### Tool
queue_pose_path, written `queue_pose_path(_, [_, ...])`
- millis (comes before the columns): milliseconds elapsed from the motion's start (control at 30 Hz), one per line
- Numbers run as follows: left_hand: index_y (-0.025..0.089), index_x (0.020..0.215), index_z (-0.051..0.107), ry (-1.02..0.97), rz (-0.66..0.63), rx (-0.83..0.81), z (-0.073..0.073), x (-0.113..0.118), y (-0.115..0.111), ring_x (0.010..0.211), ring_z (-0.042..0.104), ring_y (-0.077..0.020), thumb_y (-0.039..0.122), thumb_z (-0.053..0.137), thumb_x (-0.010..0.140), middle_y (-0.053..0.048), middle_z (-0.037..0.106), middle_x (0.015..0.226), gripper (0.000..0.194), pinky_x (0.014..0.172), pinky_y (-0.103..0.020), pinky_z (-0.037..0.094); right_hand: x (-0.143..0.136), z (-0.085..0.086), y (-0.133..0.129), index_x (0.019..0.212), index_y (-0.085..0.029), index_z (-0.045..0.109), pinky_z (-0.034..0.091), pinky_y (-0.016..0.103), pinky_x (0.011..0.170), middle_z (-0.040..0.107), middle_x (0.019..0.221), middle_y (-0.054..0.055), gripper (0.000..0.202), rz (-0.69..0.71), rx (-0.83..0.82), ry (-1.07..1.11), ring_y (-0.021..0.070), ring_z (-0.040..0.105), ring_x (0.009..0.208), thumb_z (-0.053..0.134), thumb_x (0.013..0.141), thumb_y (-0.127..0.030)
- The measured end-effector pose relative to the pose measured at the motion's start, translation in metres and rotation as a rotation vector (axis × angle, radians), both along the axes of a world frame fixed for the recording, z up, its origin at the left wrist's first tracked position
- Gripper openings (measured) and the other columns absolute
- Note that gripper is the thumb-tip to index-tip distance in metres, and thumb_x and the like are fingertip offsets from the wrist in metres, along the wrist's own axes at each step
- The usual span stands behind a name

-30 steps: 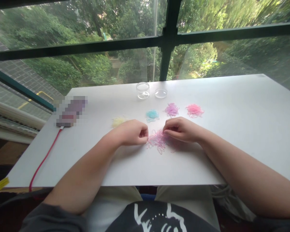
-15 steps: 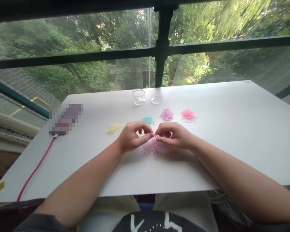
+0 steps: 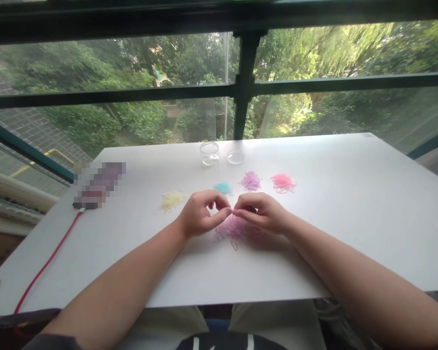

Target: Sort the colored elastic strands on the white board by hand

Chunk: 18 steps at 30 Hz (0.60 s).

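Observation:
My left hand [image 3: 204,212] and my right hand [image 3: 263,212] meet fingertip to fingertip, both pinched on a tiny pinkish band [image 3: 234,211] mostly hidden by the fingers. Beneath them lies a mixed pile of pink and purple bands [image 3: 235,232] on the white table [image 3: 233,279]. Behind the hands are a small blue pile [image 3: 223,187], a purple pile [image 3: 251,181] and a pink pile [image 3: 283,182]. A pale yellow pile [image 3: 172,200] sits left of my left hand.
A clear round container [image 3: 209,154] and a clear shallow dish or lid [image 3: 235,156] stand near the table's far edge. On the left lies a pixelated device [image 3: 102,185] with a red cable [image 3: 51,257]. Windows rise behind the table.
The view has tilted up slightly, so the table appears lower. My fingertips have come closer together, and less of the band shows between them.

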<state>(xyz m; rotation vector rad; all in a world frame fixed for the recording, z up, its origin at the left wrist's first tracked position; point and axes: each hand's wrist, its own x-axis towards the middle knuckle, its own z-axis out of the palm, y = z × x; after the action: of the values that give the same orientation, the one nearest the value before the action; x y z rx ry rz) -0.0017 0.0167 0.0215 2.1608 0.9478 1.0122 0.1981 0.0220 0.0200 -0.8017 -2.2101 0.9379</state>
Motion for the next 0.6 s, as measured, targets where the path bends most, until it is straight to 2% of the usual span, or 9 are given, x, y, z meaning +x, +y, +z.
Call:
queue_pose_path(200, [0.015, 0.071, 0.057, -0.015, 0.023, 0.017, -0.0007, 0.0007, 0.0011, 0.060, 0.052, -0.0092, 0.021, 0.057, 0.074, -0.001, 0.059, 0.066, 0.007, 0.059, -0.023, 0.040, 0.0006, 0.0011, -0.0004, 0.068, -0.015, 0.055, 0.031, 0.021, 0.051, 0.045, 0.056, -0.002, 0.018, -0.005, 0.038, -0.012, 0.0075, 0.037, 0.053, 0.049, 0.082, -0.025])
queue_pose_path(400, [0.015, 0.087, 0.060, -0.038, -0.042, 0.026, -0.0019, 0.0002, 0.0016, 0.062, 0.053, -0.0097, 0.021, 0.057, 0.073, -0.003, 0.062, 0.074, 0.015, 0.059, -0.024, 0.042, 0.0010, 0.0013, 0.0004, 0.066, -0.016, 0.053, 0.031, 0.021, 0.050, 0.045, 0.056, -0.002, 0.016, -0.009, 0.057, -0.043, 0.0073, 0.037, 0.052, 0.050, 0.080, -0.022])
queue_pose_path(600, [0.015, 0.077, 0.061, 0.009, -0.029, 0.032, -0.0027, 0.0000, 0.0032, 0.062, 0.053, -0.0094, 0.022, 0.055, 0.076, -0.002, 0.062, 0.071, 0.009, 0.060, -0.023, 0.042, 0.0021, 0.0000, 0.0019, 0.067, -0.016, 0.054, 0.031, 0.021, 0.050, 0.044, 0.056, -0.003, 0.015, -0.016, 0.075, -0.055, 0.0075, 0.037, 0.052, 0.050, 0.080, -0.022])
